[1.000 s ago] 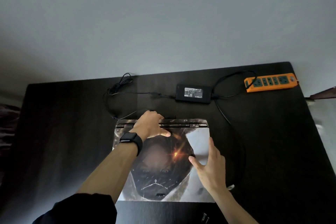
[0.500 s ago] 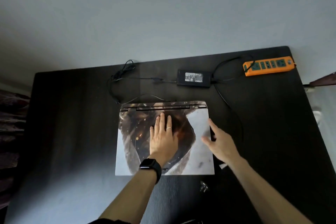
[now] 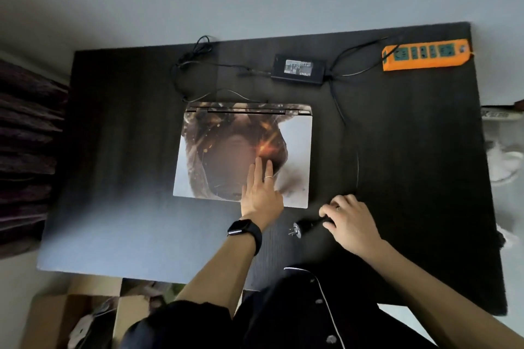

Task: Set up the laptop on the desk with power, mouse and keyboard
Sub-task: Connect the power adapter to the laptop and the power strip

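A closed laptop with a printed lid lies in the middle of the dark desk. My left hand rests flat on the lid's near right part, fingers straight. My right hand grips the black power plug just right of the laptop's near corner, its metal prongs pointing left. The plug's cable runs back to the black power adapter behind the laptop. An orange power strip lies at the desk's far right corner. No mouse or keyboard is in view.
A coiled thin cable lies behind the laptop's left corner. Cardboard boxes stand on the floor under the desk's near left edge. Dark fabric is at the left, pale items off the right edge.
My left hand slid back from the hinge to the lid's near part. My right hand left the laptop's right edge and took hold of the plug. The view pulled back.
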Tool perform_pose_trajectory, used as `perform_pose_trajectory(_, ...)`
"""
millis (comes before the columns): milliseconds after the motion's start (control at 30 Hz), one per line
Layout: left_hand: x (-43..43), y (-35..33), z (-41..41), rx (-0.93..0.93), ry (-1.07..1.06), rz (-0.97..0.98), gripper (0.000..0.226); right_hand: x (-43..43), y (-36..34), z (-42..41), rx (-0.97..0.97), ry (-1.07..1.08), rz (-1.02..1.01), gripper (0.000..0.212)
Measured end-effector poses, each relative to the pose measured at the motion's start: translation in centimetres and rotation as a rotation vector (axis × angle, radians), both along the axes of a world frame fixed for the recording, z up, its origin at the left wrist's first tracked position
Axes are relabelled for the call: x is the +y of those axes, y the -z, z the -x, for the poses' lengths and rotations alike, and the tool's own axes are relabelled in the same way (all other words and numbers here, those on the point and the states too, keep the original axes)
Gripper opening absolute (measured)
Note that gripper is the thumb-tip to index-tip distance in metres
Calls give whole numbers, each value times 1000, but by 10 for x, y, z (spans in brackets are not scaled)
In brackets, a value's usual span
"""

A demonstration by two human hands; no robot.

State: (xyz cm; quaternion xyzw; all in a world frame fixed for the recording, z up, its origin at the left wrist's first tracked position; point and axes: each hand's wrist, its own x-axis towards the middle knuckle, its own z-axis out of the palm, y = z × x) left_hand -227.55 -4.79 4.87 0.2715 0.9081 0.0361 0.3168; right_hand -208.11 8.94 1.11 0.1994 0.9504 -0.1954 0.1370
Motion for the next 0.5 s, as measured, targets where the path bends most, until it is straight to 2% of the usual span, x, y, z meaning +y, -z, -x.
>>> perform_pose_trajectory(167,25,-11,-28,-66,-158,57,78,38,-7,-14,41,20,-31,17)
perform_pose_trajectory(300,51,-22,-38,-91,-149,62,53,75,-21,-22,127,137,97,15)
perform_pose_trajectory(400,75,-37,-51,-303,-199,-168,39,98,-41,-25,197,292,282,2)
perform_pose_trajectory(500,98,-49,-66,-532,-345,-324,48,115,-56,-28,289,523,453,7)
